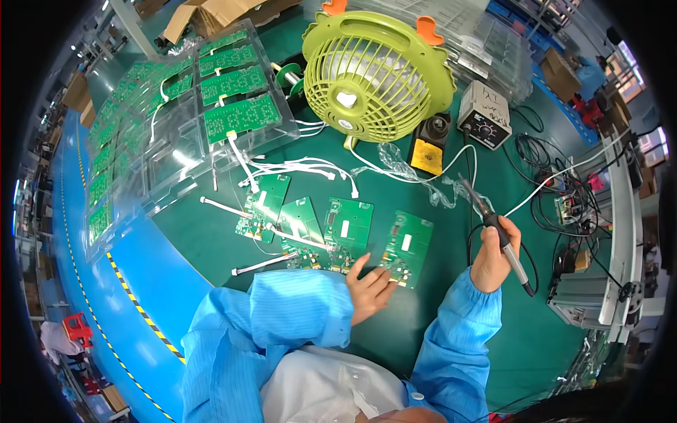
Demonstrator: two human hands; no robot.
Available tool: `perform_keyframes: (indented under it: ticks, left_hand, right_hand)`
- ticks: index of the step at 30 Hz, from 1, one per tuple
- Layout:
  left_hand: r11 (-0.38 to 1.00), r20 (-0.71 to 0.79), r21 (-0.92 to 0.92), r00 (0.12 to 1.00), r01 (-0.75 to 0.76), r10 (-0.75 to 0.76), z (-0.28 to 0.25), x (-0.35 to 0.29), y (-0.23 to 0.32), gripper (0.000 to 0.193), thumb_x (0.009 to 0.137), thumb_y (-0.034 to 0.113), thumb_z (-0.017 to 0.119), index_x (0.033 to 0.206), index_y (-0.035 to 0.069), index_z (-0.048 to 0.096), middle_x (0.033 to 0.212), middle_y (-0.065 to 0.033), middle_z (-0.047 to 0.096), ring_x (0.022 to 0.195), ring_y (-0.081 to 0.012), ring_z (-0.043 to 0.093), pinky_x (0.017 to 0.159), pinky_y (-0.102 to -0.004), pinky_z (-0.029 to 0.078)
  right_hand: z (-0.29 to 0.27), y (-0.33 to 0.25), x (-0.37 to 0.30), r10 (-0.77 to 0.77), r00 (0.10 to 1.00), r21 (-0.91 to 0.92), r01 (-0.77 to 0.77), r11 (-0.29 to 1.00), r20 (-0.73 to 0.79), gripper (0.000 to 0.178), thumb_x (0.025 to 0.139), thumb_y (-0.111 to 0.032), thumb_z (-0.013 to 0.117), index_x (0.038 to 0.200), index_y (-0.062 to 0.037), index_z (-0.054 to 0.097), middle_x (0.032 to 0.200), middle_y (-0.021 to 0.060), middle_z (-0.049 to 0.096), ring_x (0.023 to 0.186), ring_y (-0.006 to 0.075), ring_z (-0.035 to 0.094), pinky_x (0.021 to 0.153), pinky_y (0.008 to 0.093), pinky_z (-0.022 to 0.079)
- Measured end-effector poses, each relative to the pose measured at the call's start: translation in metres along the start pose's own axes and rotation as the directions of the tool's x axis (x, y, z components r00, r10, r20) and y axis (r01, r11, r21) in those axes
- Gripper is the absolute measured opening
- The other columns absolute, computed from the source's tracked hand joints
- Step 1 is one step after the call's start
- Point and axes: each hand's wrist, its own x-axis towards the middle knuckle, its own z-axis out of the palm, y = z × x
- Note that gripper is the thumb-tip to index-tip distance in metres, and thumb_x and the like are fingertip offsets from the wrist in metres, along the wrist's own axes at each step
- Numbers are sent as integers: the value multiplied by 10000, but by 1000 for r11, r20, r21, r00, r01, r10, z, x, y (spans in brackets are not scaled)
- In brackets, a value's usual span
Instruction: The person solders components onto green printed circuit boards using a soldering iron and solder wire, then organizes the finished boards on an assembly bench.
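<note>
My right hand is closed around a soldering iron, whose tip points up and away to the left. Fingers apart, my left hand rests at the lower left edge of a green circuit board; whether it presses on the board I cannot tell. To its left lie more circuit boards: one upright in line, one tilted, and another farther off. White cables with plugs run across these boards. A bundle of loose white cables lies just behind them.
A green fan stands at the back, with a soldering iron stand with yellow sponge and a soldering station to its right. Clear plastic trays hold boards at the left. Tangled black cables and a metal frame line the right.
</note>
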Motion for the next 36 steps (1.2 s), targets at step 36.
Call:
perform_keyframes:
  ticks: [36]
  left_hand:
    - [-25,-37,-998,829,-62,-557,-83,64,-48,115,853,-74,515,902,12,455,980,-177,578,868,-327,658,736,-321,548]
  right_hand:
    - [39,-28,-43,-141,954,141,106,984,265,475,680,98,648,1104,-33,479,777,139,628,650,198,580,642,264,458]
